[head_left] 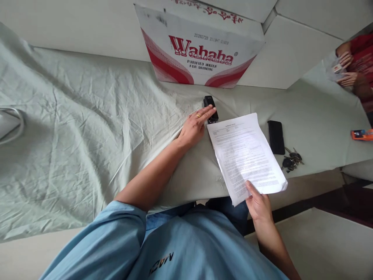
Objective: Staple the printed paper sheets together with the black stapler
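My left hand (194,125) reaches forward with its fingers stretched out, the fingertips resting on top of a small black stapler (207,102). The stapler stands on the cloth at the upper left corner of a printed stack of paper (244,155). Whether that corner lies inside the stapler's jaws is hidden. At the near edge of the paper, my right hand (259,204) pinches the sheets, thumb on top and fingers underneath. The paper lies slanted, its near end at the table's front edge.
A Wahaha water carton (201,54) stands behind the stapler. Right of the paper lie a black phone (276,137) and a bunch of keys (293,160). Another person's hands (346,68) hold something small at the far right, above an orange object (362,135). Wrinkled pale green cloth (87,116) covers the table.
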A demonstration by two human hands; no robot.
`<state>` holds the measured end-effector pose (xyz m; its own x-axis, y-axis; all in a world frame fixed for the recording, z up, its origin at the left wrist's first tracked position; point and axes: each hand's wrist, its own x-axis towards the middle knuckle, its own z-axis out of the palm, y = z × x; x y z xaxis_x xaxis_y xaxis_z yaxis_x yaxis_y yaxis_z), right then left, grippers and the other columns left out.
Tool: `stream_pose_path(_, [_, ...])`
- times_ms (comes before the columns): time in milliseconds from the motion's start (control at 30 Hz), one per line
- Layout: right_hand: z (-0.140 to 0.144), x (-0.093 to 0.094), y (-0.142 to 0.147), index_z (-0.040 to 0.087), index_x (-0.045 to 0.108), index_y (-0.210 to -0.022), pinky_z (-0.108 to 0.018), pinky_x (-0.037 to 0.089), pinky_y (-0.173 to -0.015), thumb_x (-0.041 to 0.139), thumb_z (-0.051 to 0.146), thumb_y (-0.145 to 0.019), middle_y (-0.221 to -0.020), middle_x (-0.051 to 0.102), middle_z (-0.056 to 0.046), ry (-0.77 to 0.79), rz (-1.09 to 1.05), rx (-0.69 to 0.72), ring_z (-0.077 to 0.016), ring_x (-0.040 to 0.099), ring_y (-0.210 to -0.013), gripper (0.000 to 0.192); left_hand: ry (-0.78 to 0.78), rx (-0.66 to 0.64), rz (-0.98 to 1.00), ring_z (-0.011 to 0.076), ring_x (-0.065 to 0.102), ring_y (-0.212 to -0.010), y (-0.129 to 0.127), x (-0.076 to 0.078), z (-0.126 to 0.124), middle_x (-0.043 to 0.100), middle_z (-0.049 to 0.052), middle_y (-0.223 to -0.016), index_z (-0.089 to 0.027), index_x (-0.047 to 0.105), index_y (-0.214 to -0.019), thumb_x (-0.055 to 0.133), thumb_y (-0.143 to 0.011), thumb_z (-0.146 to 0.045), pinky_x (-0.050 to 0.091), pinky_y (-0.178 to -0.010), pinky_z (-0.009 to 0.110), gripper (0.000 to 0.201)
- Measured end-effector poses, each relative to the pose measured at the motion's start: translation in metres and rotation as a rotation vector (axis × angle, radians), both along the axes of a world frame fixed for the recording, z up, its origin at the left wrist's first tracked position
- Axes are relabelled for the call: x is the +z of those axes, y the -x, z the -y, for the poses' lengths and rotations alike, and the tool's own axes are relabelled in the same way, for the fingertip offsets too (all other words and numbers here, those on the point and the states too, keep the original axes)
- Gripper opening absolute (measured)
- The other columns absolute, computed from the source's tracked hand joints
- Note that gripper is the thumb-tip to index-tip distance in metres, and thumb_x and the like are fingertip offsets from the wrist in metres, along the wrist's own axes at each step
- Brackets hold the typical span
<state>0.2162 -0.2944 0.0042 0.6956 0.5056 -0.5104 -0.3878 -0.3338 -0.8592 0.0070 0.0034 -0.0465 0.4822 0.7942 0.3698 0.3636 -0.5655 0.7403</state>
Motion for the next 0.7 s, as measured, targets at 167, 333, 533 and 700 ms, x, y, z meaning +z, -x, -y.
stream_pose_path(167, [0.021, -0.007, 0.001, 0.035, 0.072, -0.147, -0.048, 0.047, -0.135, 0.1, 0.043, -0.073, -0.156, 0.073, 0.0, -0.065, 0.055, -0.007, -0.0276, 0.067, -0.148, 0.08, 0.276, 0.17, 0.223, 0.0209, 0.072, -0.088, 0.006, 0.009, -0.004, 0.08, 0.013, -0.105, -0.016, 0.081, -0.106, 0.053, -0.108, -0.055, 0.056, -0.081, 0.033, 0.048])
stream_pose_path(333, [-0.017, -0.01, 0.024, 0.036, 0.061, -0.161, -0.051, 0.044, -0.137, 0.096, 0.045, -0.077, -0.164, 0.067, -0.001, -0.167, 0.088, 0.037, -0.0283, 0.064, -0.152, 0.091, 0.718, -0.115, 0.459, 0.0151, 0.054, -0.056, 0.008, 0.026, 0.007, 0.066, 0.005, -0.067, -0.019, 0.074, -0.083, 0.049, -0.098, -0.087, 0.039, -0.056, 0.031, 0.075])
stream_pose_path(533, [-0.04, -0.015, 0.049, 0.034, 0.064, -0.157, -0.056, 0.039, -0.138, 0.099, 0.047, -0.074, -0.158, 0.071, -0.004, -0.144, 0.022, 0.149, -0.0309, 0.063, -0.151, 0.091, 0.81, -0.139, 0.56, 0.0089, 0.035, -0.051, 0.007, 0.025, 0.009, 0.052, -0.003, -0.057, -0.018, 0.072, -0.078, 0.088, -0.08, -0.071, 0.026, -0.052, 0.029, 0.055])
stream_pose_path(700, [-0.029, -0.006, 0.005, 0.03, 0.076, -0.133, -0.057, 0.055, -0.121, 0.089, 0.06, -0.083, -0.13, 0.082, -0.008, -0.185, 0.08, 0.053, -0.0306, 0.074, -0.128, 0.059, 0.9, -0.016, 0.721, 0.0149, 0.059, -0.064, 0.008, 0.029, 0.006, 0.072, 0.003, -0.073, -0.017, 0.078, -0.08, 0.1, -0.069, -0.059, 0.046, -0.062, 0.03, 0.049])
